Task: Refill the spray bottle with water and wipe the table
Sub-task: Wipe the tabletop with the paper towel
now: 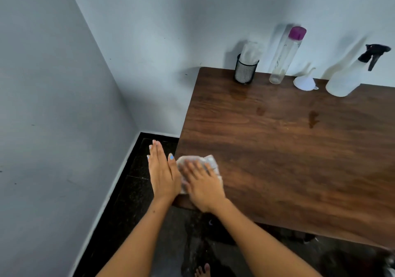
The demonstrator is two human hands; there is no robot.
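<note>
While right hand (203,186) flat on cloth (210,162): far-edge funnel (304,82), spray bottle (346,80), seemingly wet spots (313,119).

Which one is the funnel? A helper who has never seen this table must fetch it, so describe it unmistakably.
Start at the brown wooden table and look along its far edge by the pale wall. There, between the tall clear bottle with the purple cap and the translucent spray bottle with the black trigger, lies the small white plastic funnel. It alone is cone-shaped and the lowest thing there.
</note>
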